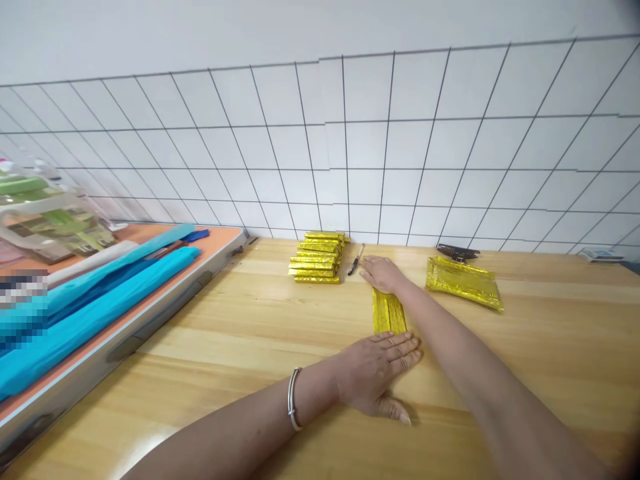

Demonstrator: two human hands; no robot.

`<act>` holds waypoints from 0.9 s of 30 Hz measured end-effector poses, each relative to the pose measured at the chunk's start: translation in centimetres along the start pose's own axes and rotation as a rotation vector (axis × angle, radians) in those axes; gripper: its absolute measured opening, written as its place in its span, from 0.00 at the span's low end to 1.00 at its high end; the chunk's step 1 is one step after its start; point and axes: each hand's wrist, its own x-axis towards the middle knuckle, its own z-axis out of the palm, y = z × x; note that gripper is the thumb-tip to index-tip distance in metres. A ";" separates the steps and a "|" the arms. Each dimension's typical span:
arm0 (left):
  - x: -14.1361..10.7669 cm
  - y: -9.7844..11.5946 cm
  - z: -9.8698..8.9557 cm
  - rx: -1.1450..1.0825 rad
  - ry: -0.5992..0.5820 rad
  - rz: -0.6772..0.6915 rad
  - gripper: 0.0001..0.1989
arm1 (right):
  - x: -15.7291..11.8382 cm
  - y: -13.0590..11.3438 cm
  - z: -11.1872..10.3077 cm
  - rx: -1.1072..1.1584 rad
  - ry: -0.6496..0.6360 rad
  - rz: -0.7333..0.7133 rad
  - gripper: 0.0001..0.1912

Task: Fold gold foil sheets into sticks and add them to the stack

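A sheet of gold foil paper [389,312] with lengthwise creases lies flat on the wooden table. My left hand [377,370] rests across its near end, fingers stretched out and thumb apart. At the far end my right hand [383,273] presses down with its fingers extended to the left. Both palms face the table and cover the ends of the sheet. Left of my right hand lies a pen [356,260]. Beyond it sits a pile of folded gold foil strips [320,259]. To the right is a flat stack of gold foil sheets [464,283].
A dark hair clip or similar object [457,252] lies behind the foil stack. On the left, rolls of blue material [115,313] rest on an orange-topped box [227,239], near a clear container with green parts [55,223]. A white tiled wall [365,147] stands behind the table.
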 end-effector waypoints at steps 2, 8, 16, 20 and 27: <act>0.0 0.2 -0.3 -0.004 -0.004 0.000 0.44 | -0.2 -0.2 -1.2 0.015 0.010 -0.034 0.26; -0.2 0.1 -0.1 -0.010 0.047 0.012 0.45 | -6.0 -2.8 -5.1 0.053 0.068 -0.096 0.27; 0.1 -0.4 1.2 -0.049 0.085 -0.016 0.45 | -14.5 -6.1 -5.3 0.322 -0.297 -0.285 0.28; -0.1 0.1 0.4 -0.052 0.055 -0.014 0.44 | -12.3 -4.6 -4.7 0.296 -0.332 -0.300 0.28; -0.1 0.2 -0.1 -0.018 -0.009 -0.020 0.45 | -9.2 -2.6 -3.3 0.157 -0.311 -0.230 0.29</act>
